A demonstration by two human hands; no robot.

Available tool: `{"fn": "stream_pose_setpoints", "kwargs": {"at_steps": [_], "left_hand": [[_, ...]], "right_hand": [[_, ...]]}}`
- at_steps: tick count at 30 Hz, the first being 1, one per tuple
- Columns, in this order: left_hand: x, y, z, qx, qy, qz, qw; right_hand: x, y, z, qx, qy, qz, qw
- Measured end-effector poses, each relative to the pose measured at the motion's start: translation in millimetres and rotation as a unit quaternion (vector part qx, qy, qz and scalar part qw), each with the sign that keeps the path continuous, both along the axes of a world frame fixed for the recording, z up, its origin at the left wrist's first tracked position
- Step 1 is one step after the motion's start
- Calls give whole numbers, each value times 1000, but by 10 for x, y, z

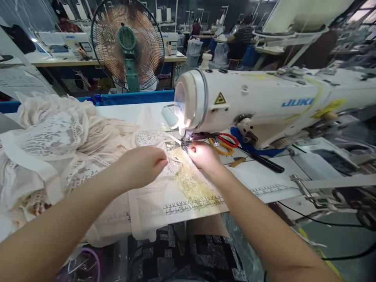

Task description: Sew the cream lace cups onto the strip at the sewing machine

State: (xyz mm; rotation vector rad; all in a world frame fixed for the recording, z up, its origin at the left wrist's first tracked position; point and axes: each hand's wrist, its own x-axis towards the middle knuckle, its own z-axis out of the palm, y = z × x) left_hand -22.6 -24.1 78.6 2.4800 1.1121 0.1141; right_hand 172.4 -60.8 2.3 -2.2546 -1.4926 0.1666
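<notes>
My left hand (145,166) is closed in a pinch over the beige lace garment (147,137), left of the needle area. What its fingers hold is hidden. My right hand (205,156), also closed, is close beside the presser foot (185,144) of the white sewing machine (249,98). I cannot make out what is between its fingertips. A narrow pale strip (174,138) runs up to the foot, where the lamp shines brightly. Right of my right hand lie scissors with red handles (229,139) and a yellow-handled pair (223,148).
A heap of beige lace garments (55,133) covers the table's left side. A ruler strip (194,205) runs along the front edge. A black-handled tool (267,162) lies under the machine arm. Behind the table stands a large fan (127,43); other sewing stations and people are farther back.
</notes>
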Motion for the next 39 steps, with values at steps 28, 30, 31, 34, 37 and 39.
{"fn": "stream_pose_setpoints", "kwargs": {"at_steps": [28, 30, 31, 34, 37, 39], "left_hand": [[728, 523, -815, -138, -177, 32, 974], [738, 529, -809, -96, -154, 61, 981], [743, 533, -813, -82, -147, 70, 983], [756, 545, -845, -74, -145, 72, 984], [754, 554, -873, -74, -145, 62, 985], [744, 564, -876, -79, -149, 49, 984]], "right_hand": [[35, 8, -245, 107, -43, 53, 992], [48, 35, -266, 111, -54, 37, 992], [50, 49, -277, 112, -59, 28, 992], [39, 87, -306, 106, -70, 14, 992], [12, 95, -309, 102, -74, 13, 992], [-5, 75, -296, 102, -66, 14, 993]]}}
